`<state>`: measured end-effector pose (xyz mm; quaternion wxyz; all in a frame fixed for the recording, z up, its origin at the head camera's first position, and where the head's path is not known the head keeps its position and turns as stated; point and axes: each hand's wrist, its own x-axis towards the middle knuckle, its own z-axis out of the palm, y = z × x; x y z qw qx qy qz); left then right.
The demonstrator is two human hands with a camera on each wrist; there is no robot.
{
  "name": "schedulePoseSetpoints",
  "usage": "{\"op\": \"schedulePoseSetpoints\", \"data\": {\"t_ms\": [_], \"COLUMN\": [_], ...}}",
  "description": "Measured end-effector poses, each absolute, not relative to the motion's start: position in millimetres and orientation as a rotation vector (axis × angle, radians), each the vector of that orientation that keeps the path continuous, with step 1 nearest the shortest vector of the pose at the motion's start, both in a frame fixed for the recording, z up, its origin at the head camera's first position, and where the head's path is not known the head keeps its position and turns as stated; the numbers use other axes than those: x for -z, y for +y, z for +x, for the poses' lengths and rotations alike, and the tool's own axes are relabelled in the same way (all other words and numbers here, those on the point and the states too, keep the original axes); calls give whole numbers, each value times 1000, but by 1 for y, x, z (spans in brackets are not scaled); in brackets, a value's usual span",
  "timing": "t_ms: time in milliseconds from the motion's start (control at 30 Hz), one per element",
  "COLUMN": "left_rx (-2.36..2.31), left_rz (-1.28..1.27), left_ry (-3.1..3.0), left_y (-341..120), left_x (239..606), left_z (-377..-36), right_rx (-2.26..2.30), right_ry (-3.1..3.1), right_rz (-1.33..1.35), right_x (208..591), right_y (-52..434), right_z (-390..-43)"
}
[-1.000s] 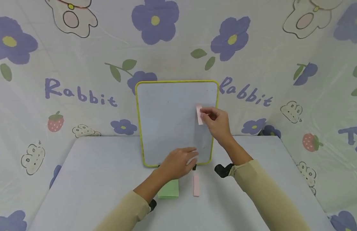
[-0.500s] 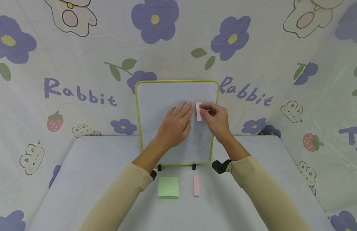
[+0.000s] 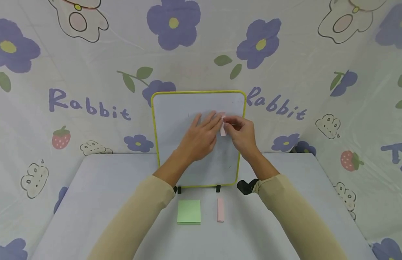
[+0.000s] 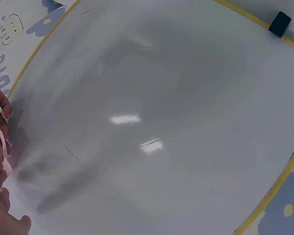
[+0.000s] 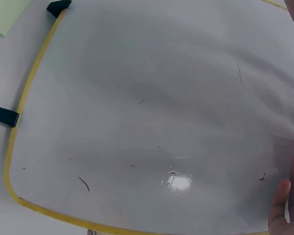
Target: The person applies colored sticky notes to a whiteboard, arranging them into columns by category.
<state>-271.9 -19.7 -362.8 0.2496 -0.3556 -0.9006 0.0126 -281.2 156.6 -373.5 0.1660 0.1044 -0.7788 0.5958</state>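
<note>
"Rabbit" is printed in purple on the backdrop cloth (image 3: 90, 54) either side of the whiteboard (image 3: 184, 108). The right hand (image 3: 241, 135) pinches a pink sticky strip (image 3: 223, 128) against the board; the left hand (image 3: 197, 139), fingers straight, touches its edge. The fingers mostly cover the strip. Below both wrists, a green pad (image 3: 189, 211) and another pink strip (image 3: 220, 209) lie on the desk (image 3: 100, 202).

Glossy smooth whiteboard (image 3: 188, 108), matt paper notes (image 3: 189, 211), printed cloth backdrop (image 3: 90, 72).
</note>
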Motion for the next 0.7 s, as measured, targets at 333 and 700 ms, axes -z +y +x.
{"op": "schedulePoseSetpoints", "data": {"t_ms": [333,700], "left_rx": [-118,-179], "left_rz": [-928,-885], "left_ry": [-2441,-2470], "left_y": [-18,-19], "left_x": [362,365], "left_z": [-276,-275], "right_rx": [-1697,-1650], "right_ry": [-2222,-2274], "right_rz": [293,333], "right_x": [375,378], "right_y": [157,157], "right_z": [-283,-283]}}
